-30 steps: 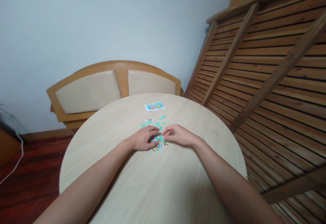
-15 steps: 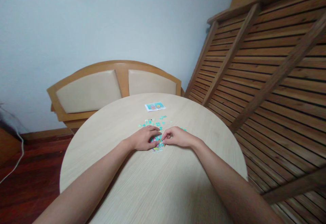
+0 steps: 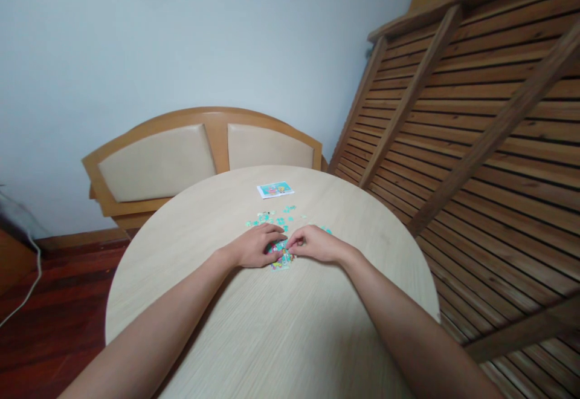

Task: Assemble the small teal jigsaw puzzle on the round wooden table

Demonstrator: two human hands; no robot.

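A partly joined jigsaw puzzle (image 3: pixel 281 261) in teal, yellow and pink lies on the table in front of me. My left hand (image 3: pixel 260 246) rests over its left side, fingers spread and curved across it, covering part of the picture. At the puzzle's right edge, my right hand (image 3: pixel 312 243) pinches thumb and forefinger together. Whatever is between those fingertips is too small to make out. Loose jigsaw pieces (image 3: pixel 281 220), several of them teal, are scattered just beyond my hands. A few more teal pieces (image 3: pixel 327 230) show behind my right hand.
A picture card (image 3: pixel 275 190) with cartoon figures lies farther back on the round pale wooden table (image 3: pixel 217 338). Behind the table stands a padded headboard (image 3: pixel 158 163) against the wall. A slatted wooden frame (image 3: pixel 475 145) leans at the right. A white cable (image 3: pixel 34 284) hangs at left.
My right hand's pinched fingertips have shifted very slightly left along the puzzle's edge. My left hand stays in place. The view has barely moved.
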